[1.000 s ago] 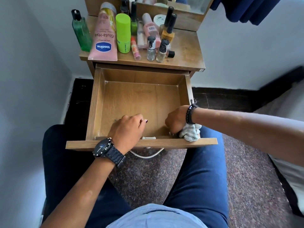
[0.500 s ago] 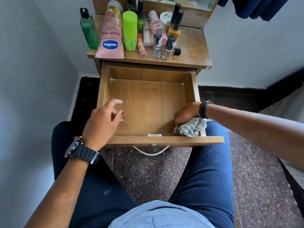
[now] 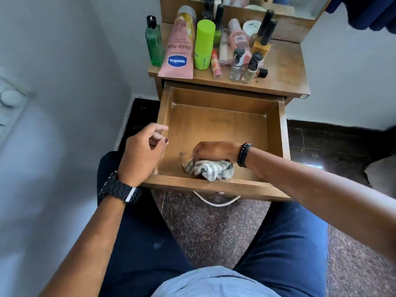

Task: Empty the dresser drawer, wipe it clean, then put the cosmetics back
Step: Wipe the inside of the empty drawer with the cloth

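Note:
The wooden drawer [image 3: 216,125] stands pulled out, with nothing inside but a cloth. My right hand [image 3: 214,152] presses a grey-and-white striped cloth [image 3: 211,169] onto the drawer floor near the front wall, about mid-width. My left hand [image 3: 142,153] hovers at the drawer's left wall, fingers loosely curled and holding nothing. Cosmetics crowd the dresser top [image 3: 282,69]: a pink Vaseline tube [image 3: 179,50], a lime green bottle [image 3: 203,45], a green bottle [image 3: 154,42], and several nail polish bottles [image 3: 246,65].
A mirror [image 3: 300,7] stands behind the cosmetics. White walls close in on the left and behind the dresser. My legs in blue trousers flank the drawer, whose metal handle [image 3: 216,200] hangs over speckled floor. Dark fabric [image 3: 368,11] hangs at the top right.
My right hand slid the cloth leftward from the drawer's front right corner to the middle. My left hand lifted off the front edge and moved left to the drawer's side.

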`<state>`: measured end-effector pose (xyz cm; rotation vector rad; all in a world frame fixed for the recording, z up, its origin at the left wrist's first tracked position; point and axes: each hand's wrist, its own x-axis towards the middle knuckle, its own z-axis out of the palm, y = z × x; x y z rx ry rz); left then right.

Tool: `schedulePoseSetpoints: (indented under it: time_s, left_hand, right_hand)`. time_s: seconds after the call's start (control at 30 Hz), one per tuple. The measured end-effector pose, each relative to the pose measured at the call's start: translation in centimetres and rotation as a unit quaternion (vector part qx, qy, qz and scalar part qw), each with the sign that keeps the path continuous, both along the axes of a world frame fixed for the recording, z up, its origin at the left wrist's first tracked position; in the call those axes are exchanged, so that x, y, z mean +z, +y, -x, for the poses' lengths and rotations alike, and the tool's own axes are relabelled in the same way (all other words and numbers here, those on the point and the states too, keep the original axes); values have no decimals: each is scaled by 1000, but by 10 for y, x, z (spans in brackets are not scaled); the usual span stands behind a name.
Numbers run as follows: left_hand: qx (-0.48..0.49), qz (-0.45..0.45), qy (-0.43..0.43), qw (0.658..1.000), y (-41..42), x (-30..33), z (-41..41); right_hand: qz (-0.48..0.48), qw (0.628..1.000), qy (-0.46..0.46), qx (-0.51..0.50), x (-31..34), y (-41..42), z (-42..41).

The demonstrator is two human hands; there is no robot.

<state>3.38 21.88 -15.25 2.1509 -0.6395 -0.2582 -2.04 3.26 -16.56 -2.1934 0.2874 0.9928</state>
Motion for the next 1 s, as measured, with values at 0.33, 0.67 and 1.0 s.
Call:
schedulePoseSetpoints:
  time_s: [0.33,0.67,1.0]
  left_hand:
    - [22,19,20,999,3,2,-1]
    - [92,22,54,994,5,0,-4]
    - [114,-13,45,992,5,-1,-5]
  right_hand:
    - [-278,945,36,-170,-35,19,-23]
    - [1,915,-291,-278,-23,-13,-69]
    - [114,960,-231,-109,-29,2,-101]
